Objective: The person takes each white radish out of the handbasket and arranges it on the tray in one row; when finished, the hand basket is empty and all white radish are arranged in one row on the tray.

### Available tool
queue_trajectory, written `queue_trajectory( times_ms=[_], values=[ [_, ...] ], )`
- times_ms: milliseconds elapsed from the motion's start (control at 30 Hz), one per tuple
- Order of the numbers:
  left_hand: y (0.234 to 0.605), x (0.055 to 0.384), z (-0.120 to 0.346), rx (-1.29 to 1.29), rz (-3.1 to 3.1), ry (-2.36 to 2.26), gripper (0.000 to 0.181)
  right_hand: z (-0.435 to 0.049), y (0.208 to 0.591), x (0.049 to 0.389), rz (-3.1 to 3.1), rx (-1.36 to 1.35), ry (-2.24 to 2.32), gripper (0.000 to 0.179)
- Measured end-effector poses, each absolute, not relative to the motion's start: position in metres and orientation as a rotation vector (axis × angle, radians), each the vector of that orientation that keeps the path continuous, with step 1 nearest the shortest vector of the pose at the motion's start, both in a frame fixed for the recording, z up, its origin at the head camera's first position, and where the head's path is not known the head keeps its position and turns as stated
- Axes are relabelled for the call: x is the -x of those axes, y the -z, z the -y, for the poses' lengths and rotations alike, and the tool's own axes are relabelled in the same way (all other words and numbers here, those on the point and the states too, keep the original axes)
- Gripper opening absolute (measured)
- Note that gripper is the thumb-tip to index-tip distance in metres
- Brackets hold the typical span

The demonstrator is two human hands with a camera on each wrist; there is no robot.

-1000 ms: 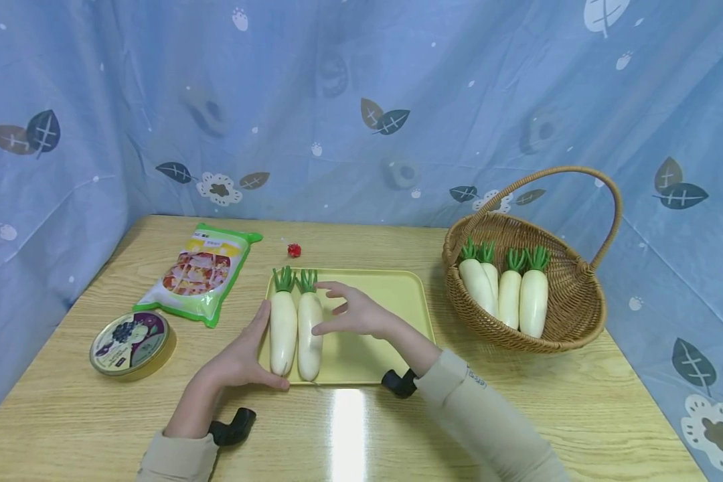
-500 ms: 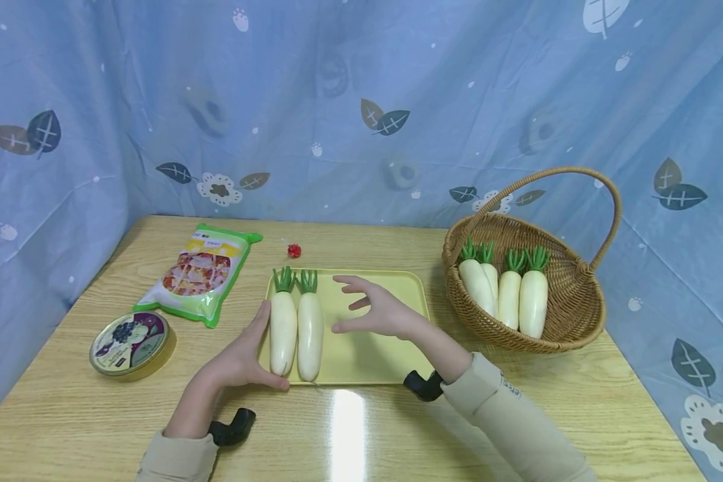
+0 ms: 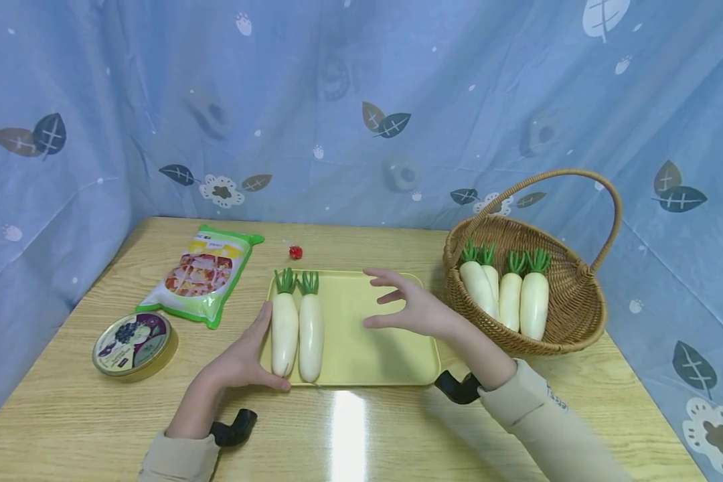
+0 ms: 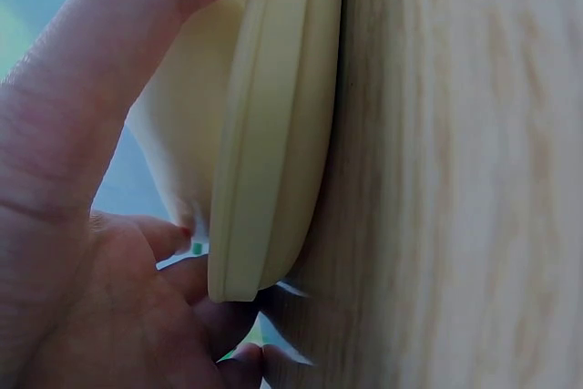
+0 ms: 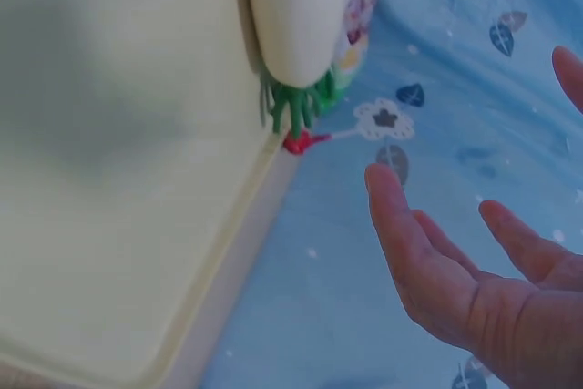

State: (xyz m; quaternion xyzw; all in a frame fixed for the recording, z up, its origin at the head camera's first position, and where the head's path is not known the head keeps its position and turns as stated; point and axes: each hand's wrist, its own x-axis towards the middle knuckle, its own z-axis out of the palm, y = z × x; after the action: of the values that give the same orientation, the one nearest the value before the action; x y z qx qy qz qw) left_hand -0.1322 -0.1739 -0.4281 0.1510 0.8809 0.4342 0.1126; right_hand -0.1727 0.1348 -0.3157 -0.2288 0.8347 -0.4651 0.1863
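So from my end, the left hand [image 3: 241, 361] has the near-left corner of the yellow tray [image 3: 367, 361], thumb along the front edge and fingers up the left side. The right hand [image 3: 418, 311] hovers over the tray's right half, thumb and fingers spread apart in the air. Two white radishes [image 3: 285, 335] lie side by side at the tray's left end, green tops pointing away from me, the outer one right by my left fingers.

As for clutter: the wicker basket [image 3: 569, 301] sits just right of the tray with four more radishes [image 3: 533, 304] in it, its tall handle sticking up, and my right forearm runs close by it. Over on the left there's a snack bag [image 3: 199, 274] with a round tin [image 3: 132, 345] in front of it. A little red thing [image 3: 296, 252], too small to make out, sits just behind the tray.
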Motion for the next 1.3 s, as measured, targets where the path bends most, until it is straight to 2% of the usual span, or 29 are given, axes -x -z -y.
queue_trajectory(
  times_ms=[800,1300],
  values=[
    [0.426,0.132,0.173,-0.425,-2.569,-1.297,0.142,-0.209,0.287,0.169,-2.508,0.683,1.252,0.077],
    [0.428,0.132,0.172,-0.427,-2.586,-1.288,0.143,-0.256,0.279,0.160,-2.578,0.568,1.229,0.072]
  ],
)
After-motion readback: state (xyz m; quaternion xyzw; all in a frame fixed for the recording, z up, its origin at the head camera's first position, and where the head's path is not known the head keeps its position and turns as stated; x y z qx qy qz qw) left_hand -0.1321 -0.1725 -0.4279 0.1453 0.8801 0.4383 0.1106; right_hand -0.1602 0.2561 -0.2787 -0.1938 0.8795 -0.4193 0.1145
